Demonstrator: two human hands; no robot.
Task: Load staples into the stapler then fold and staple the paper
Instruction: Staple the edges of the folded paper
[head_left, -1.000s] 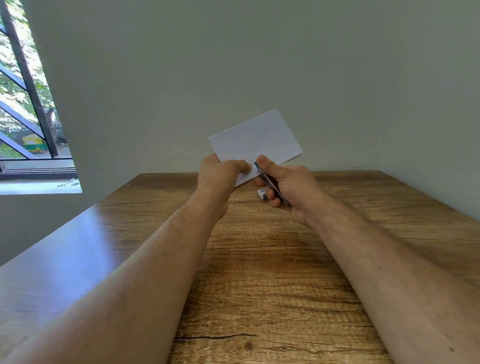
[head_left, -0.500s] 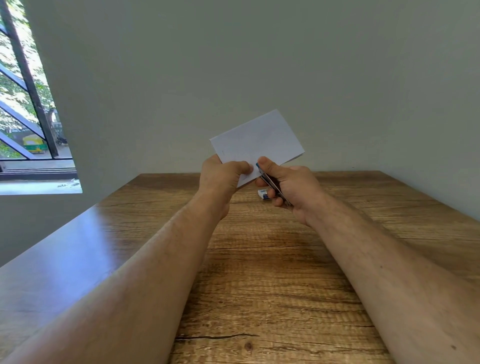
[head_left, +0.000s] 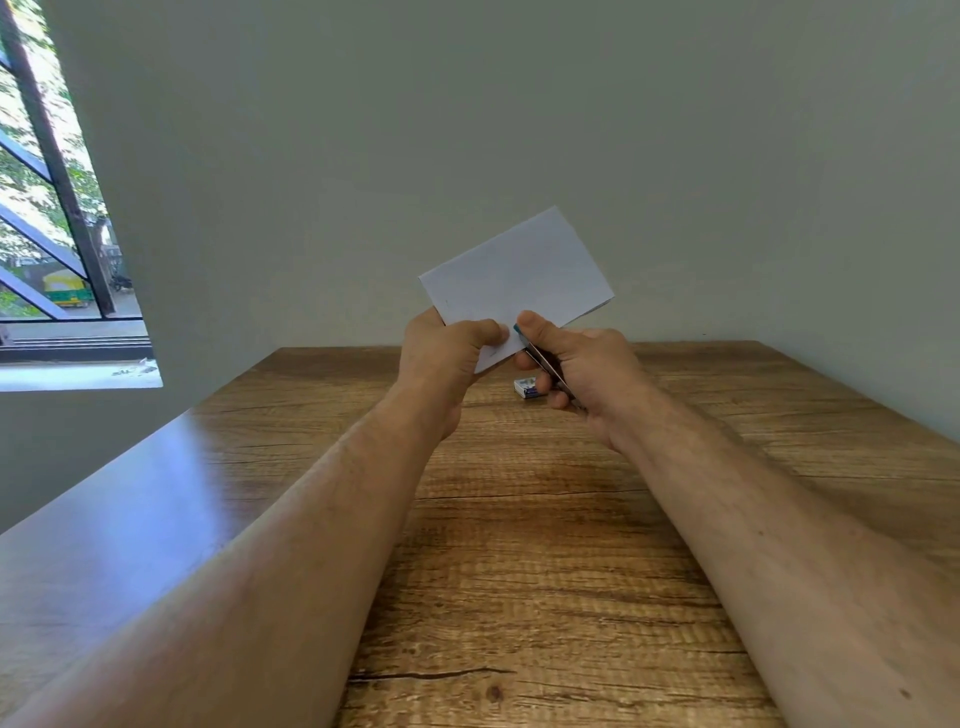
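One folded white paper sheet (head_left: 517, 273) sat above the wooden counter (head_left: 545, 519), pinched at its lower edge by your left hand (head_left: 447, 353); just right, your right hand (head_left: 576, 358) gripped the slim metal stapler (head_left: 545, 366), its long axis angled up toward that edge.

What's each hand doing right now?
Left hand: pinches the folded paper.
Right hand: grips the stapler, its tip at the paper's edge.
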